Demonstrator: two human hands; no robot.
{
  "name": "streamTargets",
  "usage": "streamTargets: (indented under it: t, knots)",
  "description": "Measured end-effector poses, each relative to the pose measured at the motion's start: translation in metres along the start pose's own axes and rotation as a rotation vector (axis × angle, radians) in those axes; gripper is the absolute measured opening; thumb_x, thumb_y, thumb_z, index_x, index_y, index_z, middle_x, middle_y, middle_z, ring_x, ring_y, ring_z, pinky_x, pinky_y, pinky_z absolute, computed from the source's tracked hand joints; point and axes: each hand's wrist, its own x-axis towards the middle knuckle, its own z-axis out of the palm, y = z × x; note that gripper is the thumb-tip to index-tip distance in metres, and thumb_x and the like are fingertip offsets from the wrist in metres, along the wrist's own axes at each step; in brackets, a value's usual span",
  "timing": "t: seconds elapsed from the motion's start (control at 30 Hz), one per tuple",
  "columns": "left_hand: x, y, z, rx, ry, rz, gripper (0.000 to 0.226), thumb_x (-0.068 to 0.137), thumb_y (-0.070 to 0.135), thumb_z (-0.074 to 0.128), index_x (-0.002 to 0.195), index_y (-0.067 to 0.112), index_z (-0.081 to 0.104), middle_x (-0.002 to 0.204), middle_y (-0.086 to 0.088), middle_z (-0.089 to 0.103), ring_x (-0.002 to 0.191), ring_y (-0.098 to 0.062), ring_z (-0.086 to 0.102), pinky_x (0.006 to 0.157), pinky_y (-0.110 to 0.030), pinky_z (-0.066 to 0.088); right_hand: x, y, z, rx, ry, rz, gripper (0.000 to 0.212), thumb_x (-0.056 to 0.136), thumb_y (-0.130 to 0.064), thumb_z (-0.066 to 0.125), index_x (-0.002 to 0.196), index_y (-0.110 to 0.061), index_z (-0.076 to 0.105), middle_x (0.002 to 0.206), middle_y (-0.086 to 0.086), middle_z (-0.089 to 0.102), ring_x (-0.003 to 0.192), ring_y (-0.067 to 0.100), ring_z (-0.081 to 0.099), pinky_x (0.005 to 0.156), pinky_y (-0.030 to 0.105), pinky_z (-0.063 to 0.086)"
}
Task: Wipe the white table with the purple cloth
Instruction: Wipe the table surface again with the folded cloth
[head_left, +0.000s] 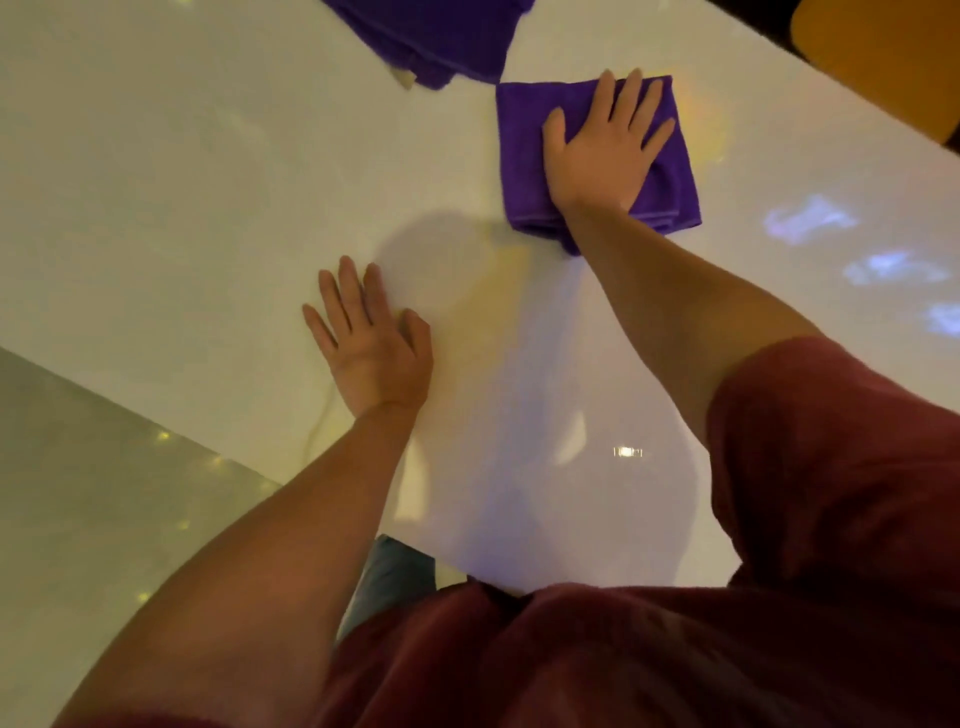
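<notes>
Perhaps a venue: coloured-light reflections (810, 221)

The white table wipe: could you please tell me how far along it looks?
Done: the folded purple cloth already lies on the white table. In hand: the right hand presses flat on it, while the left hand rests on bare tabletop. Left: no wiped streaks show, so coverage cannot be judged. A second purple cloth lies untouched farther away.

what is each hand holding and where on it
Nothing is gripped. The right hand presses flat on top of the folded purple cloth; the left hand lies flat on the bare white table.
</notes>
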Motion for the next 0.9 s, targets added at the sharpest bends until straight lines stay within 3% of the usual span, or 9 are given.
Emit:
streamTargets:
  t: [0.17,0.3,0.4,0.5,0.57,0.67,0.77,0.9]
  knots:
    - [0.002,0.000,-0.001,0.000,-0.043,0.005,0.065,0.099,0.034,0.035,0.158,0.007,0.036,0.169,-0.017,0.026,0.157,-0.040,0.017,0.126,-0.064,0.011,-0.040,0.007,0.007,-0.016,-0.018,-0.052,0.081,0.103,-0.063,0.020,0.170,-0.017,0.019,0.178,0.013,0.011,0.165,0.036,0.004,0.132,0.059,0.003]
    - [0.004,0.001,-0.007,-0.013,-0.080,-0.002,0.066,0.099,0.035,0.032,0.160,0.010,0.034,0.171,-0.014,0.021,0.159,-0.038,0.012,0.126,-0.062,0.008,-0.145,0.025,0.018,0.003,-0.027,-0.062,0.080,0.104,-0.063,0.026,0.168,-0.016,0.025,0.178,0.012,0.015,0.165,0.034,0.005,0.133,0.059,0.003]
    - [-0.001,-0.005,-0.018,-0.147,-0.123,0.013,0.065,0.098,0.034,0.043,0.159,0.012,0.034,0.172,-0.012,0.018,0.160,-0.034,0.008,0.128,-0.057,0.003,-0.235,0.039,0.022,-0.036,-0.056,-0.094,0.078,0.105,-0.063,0.026,0.168,-0.016,0.026,0.177,0.012,0.017,0.165,0.034,0.006,0.133,0.059,0.006]
    - [-0.010,-0.046,-0.033,-0.340,-0.040,0.042,0.064,0.095,0.022,0.055,0.155,0.009,0.038,0.171,-0.015,0.021,0.160,-0.035,0.008,0.130,-0.052,0.003,-0.312,0.043,0.031,-0.030,-0.070,-0.093,0.076,0.106,-0.064,0.025,0.167,-0.018,0.025,0.177,0.011,0.018,0.165,0.033,0.004,0.133,0.059,0.006]
    - [-0.017,-0.093,-0.039,-0.325,0.044,-0.085,0.063,0.092,0.020,0.053,0.152,0.008,0.040,0.169,-0.017,0.023,0.159,-0.037,0.008,0.129,-0.052,0.003,-0.336,0.025,0.039,-0.030,-0.096,-0.061,0.077,0.106,-0.064,0.025,0.167,-0.018,0.023,0.178,0.010,0.016,0.166,0.032,0.002,0.133,0.059,0.006]
    - [-0.028,-0.137,-0.042,-0.261,0.068,-0.260,0.059,0.094,0.021,0.047,0.150,0.003,0.042,0.168,-0.020,0.025,0.158,-0.041,0.012,0.129,-0.054,0.007,-0.328,-0.024,0.045,-0.043,-0.111,-0.154,0.079,0.105,-0.062,0.027,0.167,-0.014,0.025,0.177,0.014,0.016,0.165,0.035,0.004,0.132,0.061,0.007]
    - [-0.023,-0.134,-0.037,-0.169,0.080,-0.306,0.057,0.097,0.028,0.038,0.149,0.007,0.043,0.168,-0.018,0.026,0.158,-0.038,0.014,0.130,-0.049,0.008,-0.290,-0.073,0.048,-0.030,-0.087,-0.326,0.079,0.103,-0.060,0.031,0.165,-0.011,0.032,0.175,0.017,0.021,0.164,0.038,0.009,0.130,0.063,0.009]
    - [-0.018,-0.132,-0.029,-0.076,0.075,-0.336,0.059,0.096,0.031,0.040,0.150,0.008,0.044,0.167,-0.016,0.029,0.158,-0.038,0.018,0.129,-0.051,0.011,-0.227,-0.141,0.050,-0.015,-0.067,-0.375,0.079,0.102,-0.060,0.032,0.165,-0.012,0.034,0.175,0.015,0.023,0.164,0.037,0.010,0.131,0.062,0.007]
